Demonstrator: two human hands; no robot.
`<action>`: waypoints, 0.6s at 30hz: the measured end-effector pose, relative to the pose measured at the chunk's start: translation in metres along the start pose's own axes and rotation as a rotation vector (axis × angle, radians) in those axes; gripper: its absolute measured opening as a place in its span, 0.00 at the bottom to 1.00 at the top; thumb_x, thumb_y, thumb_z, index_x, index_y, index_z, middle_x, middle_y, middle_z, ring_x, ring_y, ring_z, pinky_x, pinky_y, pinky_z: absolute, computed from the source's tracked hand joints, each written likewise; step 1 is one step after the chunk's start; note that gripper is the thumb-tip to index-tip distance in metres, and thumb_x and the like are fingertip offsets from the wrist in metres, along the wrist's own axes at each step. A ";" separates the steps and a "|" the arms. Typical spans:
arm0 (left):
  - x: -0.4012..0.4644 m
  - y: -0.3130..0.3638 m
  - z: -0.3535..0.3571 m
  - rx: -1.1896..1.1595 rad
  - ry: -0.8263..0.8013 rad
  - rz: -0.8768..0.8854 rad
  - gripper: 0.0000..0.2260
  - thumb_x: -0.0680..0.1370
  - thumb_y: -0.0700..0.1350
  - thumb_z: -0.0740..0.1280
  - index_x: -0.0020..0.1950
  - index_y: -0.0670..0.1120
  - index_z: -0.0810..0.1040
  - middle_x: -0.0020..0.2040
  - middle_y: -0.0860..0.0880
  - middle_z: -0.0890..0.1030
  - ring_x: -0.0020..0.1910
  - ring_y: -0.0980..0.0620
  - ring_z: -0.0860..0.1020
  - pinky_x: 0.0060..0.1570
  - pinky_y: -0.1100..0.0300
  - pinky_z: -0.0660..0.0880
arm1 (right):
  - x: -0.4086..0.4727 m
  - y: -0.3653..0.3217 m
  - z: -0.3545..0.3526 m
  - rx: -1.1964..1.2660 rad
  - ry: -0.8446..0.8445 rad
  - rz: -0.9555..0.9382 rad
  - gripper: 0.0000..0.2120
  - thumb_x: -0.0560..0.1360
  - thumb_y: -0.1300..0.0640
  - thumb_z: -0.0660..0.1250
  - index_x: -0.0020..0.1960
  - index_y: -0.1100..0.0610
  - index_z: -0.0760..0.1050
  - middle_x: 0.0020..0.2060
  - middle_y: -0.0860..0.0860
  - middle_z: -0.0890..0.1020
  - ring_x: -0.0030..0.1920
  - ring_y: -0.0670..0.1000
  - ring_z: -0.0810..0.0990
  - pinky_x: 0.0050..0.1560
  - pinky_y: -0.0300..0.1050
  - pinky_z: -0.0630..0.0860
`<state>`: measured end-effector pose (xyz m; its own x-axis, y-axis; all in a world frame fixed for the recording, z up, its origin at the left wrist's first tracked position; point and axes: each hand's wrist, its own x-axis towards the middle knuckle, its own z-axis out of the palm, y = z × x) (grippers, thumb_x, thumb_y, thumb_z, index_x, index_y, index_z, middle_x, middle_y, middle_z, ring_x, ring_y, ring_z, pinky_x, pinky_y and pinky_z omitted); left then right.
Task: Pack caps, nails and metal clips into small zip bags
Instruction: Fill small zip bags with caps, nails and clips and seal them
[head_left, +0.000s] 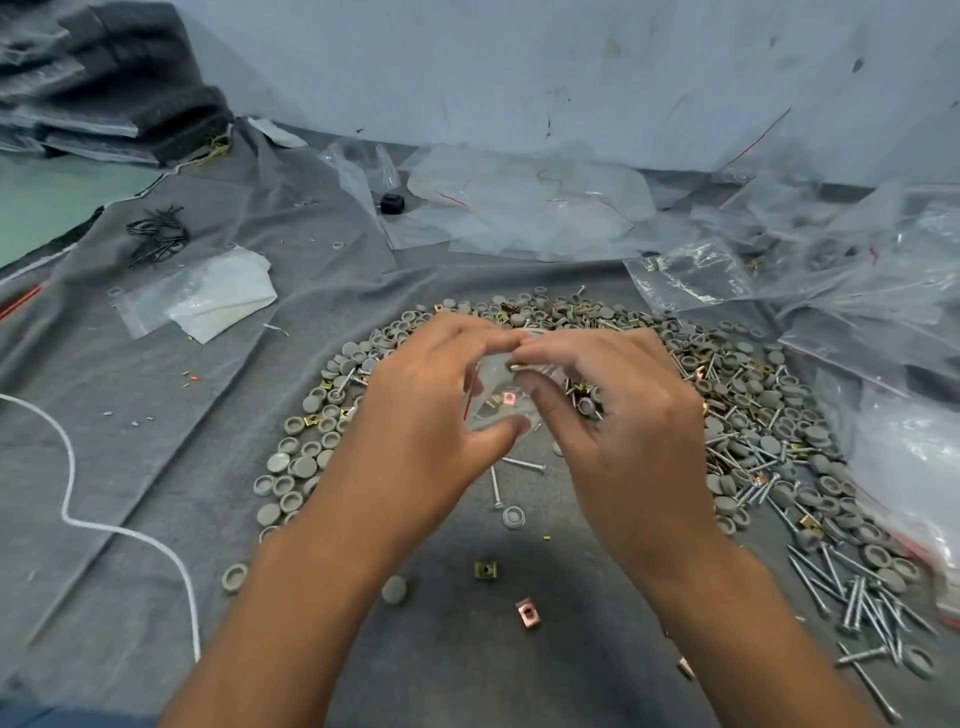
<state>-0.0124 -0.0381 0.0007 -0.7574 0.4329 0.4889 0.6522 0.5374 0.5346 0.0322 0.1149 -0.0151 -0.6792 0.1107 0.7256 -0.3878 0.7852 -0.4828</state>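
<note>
Underneath, grey cloth (171, 467) – caps (306, 457), nails (852, 597) heaped; bluish wall (519, 67) behind.

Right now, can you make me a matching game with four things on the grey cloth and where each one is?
Things:
1. small zip bag
2. white cord
3. copper clip
4. pile of long nails

Places:
A. far right edge of the heap, near the bottom
B. lying alone on the cloth between the two forearms
C. pinched between the left hand and right hand
D. curling across the left side of the cloth

Pairs: 1-C, 2-D, 3-B, 4-A
</note>
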 end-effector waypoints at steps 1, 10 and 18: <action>0.000 0.000 0.000 -0.004 0.003 -0.002 0.24 0.68 0.42 0.80 0.64 0.48 0.81 0.55 0.55 0.79 0.41 0.59 0.73 0.48 0.76 0.66 | -0.001 0.002 0.000 -0.027 -0.018 0.008 0.06 0.77 0.57 0.74 0.54 0.54 0.84 0.50 0.45 0.84 0.53 0.49 0.78 0.56 0.36 0.71; -0.001 -0.006 -0.008 -0.002 0.070 -0.066 0.25 0.67 0.46 0.79 0.64 0.51 0.80 0.55 0.56 0.79 0.43 0.61 0.75 0.49 0.77 0.66 | -0.008 0.010 -0.013 0.089 -0.314 0.201 0.06 0.75 0.52 0.74 0.47 0.45 0.78 0.43 0.38 0.79 0.43 0.41 0.77 0.43 0.31 0.70; -0.002 -0.005 -0.006 -0.002 0.069 -0.073 0.25 0.67 0.46 0.79 0.64 0.51 0.81 0.52 0.58 0.77 0.44 0.61 0.75 0.46 0.76 0.66 | -0.037 -0.006 0.011 -0.193 -1.016 -0.012 0.12 0.76 0.46 0.72 0.58 0.45 0.79 0.54 0.44 0.81 0.60 0.49 0.74 0.59 0.46 0.72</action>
<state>-0.0146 -0.0461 0.0012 -0.7988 0.3417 0.4951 0.5957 0.5643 0.5717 0.0527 0.0996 -0.0449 -0.9164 -0.3941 -0.0698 -0.3524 0.8772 -0.3262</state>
